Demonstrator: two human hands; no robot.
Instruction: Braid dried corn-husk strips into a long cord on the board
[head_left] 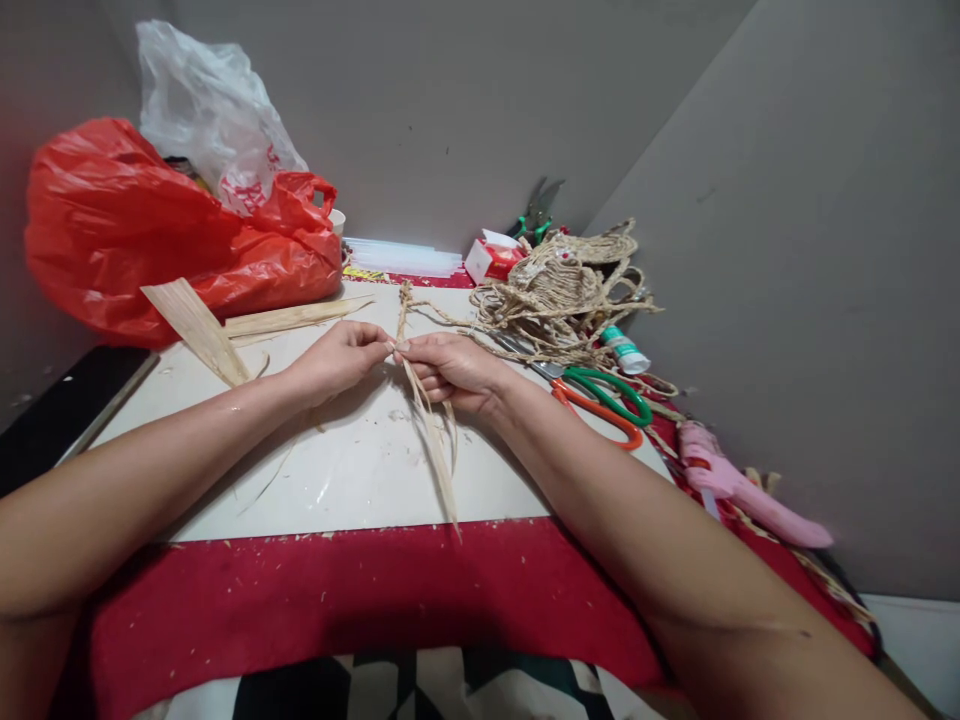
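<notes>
Both hands meet over the middle of the white board (pixel 322 490). Between them runs a braid of dry, straw-coloured leaf strips (pixel 403 305), its finished end pointing away from me. My left hand (pixel 346 352) pinches the braid from the left with thumb and forefinger. From the right, my right hand (pixel 454 368) is closed on the same braid, thumb on top. Loose strip ends (pixel 433 450) hang from under the fingers toward me. Wide dry leaf pieces (pixel 199 330) lie just left of my left hand.
A red plastic bag (pixel 180 230) stands back left. A heap of braided cord (pixel 562 290) lies right, with scissors (pixel 611 395) in front. A pink glue gun (pixel 742 485) rests at the right edge, green-handled pruners (pixel 536 212) behind. A dark phone-like slab (pixel 67 400) lies left.
</notes>
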